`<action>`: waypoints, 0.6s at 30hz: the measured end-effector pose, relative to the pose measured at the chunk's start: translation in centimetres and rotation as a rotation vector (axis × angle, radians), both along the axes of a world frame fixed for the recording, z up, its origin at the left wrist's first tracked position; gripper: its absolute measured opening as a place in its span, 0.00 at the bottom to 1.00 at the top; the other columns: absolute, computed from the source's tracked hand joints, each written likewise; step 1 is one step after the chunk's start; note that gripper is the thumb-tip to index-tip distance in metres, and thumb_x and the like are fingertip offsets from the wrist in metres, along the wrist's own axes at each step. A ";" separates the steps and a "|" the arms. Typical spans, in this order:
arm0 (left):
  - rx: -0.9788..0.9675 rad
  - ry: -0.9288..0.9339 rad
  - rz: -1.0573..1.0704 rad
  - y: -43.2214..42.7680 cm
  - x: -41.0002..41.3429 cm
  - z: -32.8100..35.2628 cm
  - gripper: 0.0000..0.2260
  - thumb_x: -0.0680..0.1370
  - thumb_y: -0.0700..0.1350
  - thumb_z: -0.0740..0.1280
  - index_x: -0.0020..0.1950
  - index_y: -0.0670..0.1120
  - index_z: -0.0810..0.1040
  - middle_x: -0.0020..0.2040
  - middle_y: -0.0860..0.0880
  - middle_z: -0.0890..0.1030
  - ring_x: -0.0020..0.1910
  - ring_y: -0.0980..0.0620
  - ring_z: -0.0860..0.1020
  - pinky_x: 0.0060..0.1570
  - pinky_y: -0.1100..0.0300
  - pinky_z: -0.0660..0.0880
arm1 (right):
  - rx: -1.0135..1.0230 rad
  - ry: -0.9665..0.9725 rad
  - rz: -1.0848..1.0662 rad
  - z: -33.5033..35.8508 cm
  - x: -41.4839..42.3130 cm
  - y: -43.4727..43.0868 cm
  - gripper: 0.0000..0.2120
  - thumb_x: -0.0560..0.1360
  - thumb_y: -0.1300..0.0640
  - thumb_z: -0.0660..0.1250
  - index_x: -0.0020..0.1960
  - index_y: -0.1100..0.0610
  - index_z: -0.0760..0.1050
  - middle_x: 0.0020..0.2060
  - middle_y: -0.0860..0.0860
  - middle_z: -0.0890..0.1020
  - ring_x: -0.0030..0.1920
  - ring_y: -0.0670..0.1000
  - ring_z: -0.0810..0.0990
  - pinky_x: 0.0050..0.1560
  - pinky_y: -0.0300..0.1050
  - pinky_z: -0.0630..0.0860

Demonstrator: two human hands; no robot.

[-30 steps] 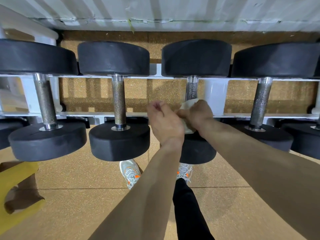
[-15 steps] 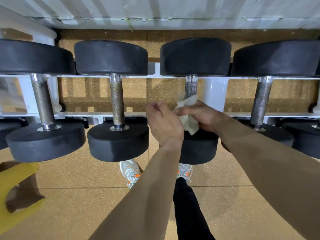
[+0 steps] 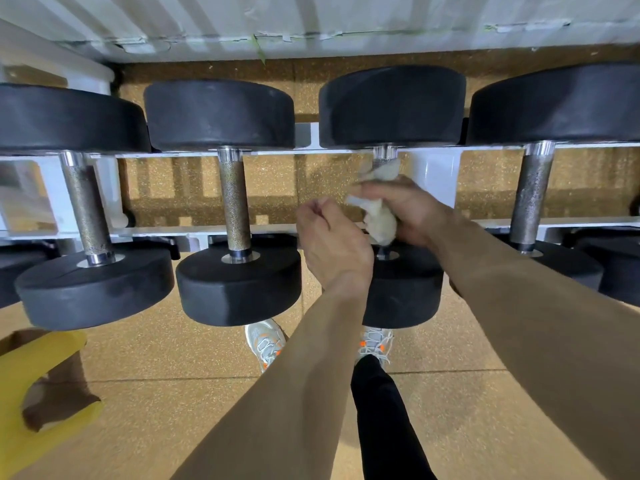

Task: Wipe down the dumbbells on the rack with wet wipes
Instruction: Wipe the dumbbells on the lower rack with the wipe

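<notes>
Speckled tan floor (image 3: 166, 368) runs under a white rack (image 3: 162, 233), with a ribbed white wall (image 3: 311, 15) behind it. At the far left, low down, lies a yellow object (image 3: 24, 386) that I cannot identify. Above it the first dumbbell (image 3: 86, 289) sits across the rack's rails, its black heads front and back. The second dumbbell (image 3: 239, 282) sits just beside it, its knurled handle bare.

My left hand (image 3: 332, 244) comes next, curled into a loose fist with nothing visible in it. It hangs in front of the gap between the second dumbbell and the third dumbbell (image 3: 391, 105), just beside the wipe and not touching any handle that I can see.

The wet wipe (image 3: 379, 216) is bunched around the third dumbbell's handle. A crumpled end pokes up just under the far chrome collar, and another hangs down toward the near head. My right hand (image 3: 415, 209) grips it, fingers and thumb wrapped round both wipe and handle, hiding most of the bar. My shoes (image 3: 265, 342) show on the floor below.

The fourth dumbbell (image 3: 533, 199) rests to the right, well apart from my hands.
</notes>
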State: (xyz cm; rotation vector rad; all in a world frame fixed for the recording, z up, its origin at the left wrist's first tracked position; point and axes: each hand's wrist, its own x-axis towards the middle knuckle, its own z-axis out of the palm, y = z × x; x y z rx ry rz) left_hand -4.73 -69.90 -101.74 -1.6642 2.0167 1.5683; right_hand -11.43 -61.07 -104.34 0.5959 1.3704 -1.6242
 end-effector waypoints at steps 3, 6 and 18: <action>0.019 0.003 0.000 0.0 0.0 0.1 0.09 0.84 0.54 0.54 0.57 0.52 0.71 0.56 0.49 0.78 0.56 0.45 0.76 0.60 0.47 0.72 | -0.179 -0.144 0.128 -0.5 1.0 1.5 0.11 0.68 0.61 0.72 0.49 0.57 0.77 0.37 0.53 0.82 0.37 0.52 0.82 0.38 0.43 0.79; 0.014 0.001 -0.024 0.0 0.0 0.1 0.10 0.83 0.56 0.53 0.55 0.54 0.71 0.55 0.50 0.79 0.56 0.45 0.76 0.60 0.45 0.72 | -0.048 -0.039 0.147 -0.7 1.3 1.3 0.15 0.69 0.64 0.76 0.54 0.59 0.78 0.40 0.53 0.82 0.40 0.51 0.82 0.42 0.44 0.78; 0.039 -0.022 -0.025 -0.1 -0.1 0.3 0.09 0.84 0.56 0.54 0.49 0.55 0.69 0.51 0.51 0.78 0.51 0.46 0.76 0.59 0.46 0.72 | 0.677 0.210 -0.125 0.3 -1.4 -3.6 0.09 0.70 0.52 0.76 0.40 0.54 0.77 0.33 0.46 0.79 0.33 0.47 0.78 0.33 0.37 0.73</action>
